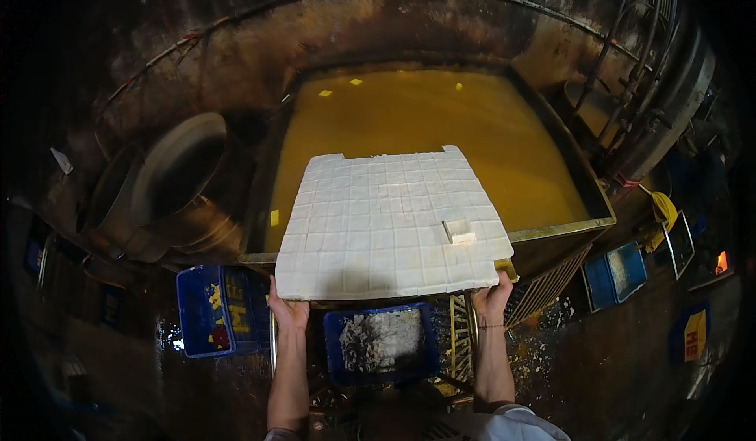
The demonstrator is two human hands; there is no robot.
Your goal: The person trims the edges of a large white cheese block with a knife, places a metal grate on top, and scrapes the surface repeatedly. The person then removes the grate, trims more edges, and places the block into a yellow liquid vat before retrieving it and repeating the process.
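Note:
A large white slab (386, 220), scored into a grid of small squares, lies on a board tilted out over a big vat of yellow liquid (425, 118). My left hand (288, 310) grips the slab's near left corner from below. My right hand (492, 295) holds the near right corner, where the yellowish edge of the board shows. One loose white cube (459, 231) rests on top of the slab near the right side. A few small pieces float at the far end of the liquid.
A blue crate (381, 343) with grey-white scraps stands on the floor below the slab. Another blue crate (218, 309) sits to the left, a third (615, 274) to the right. Round metal basins (175, 175) stand at left. The floor is dark and wet.

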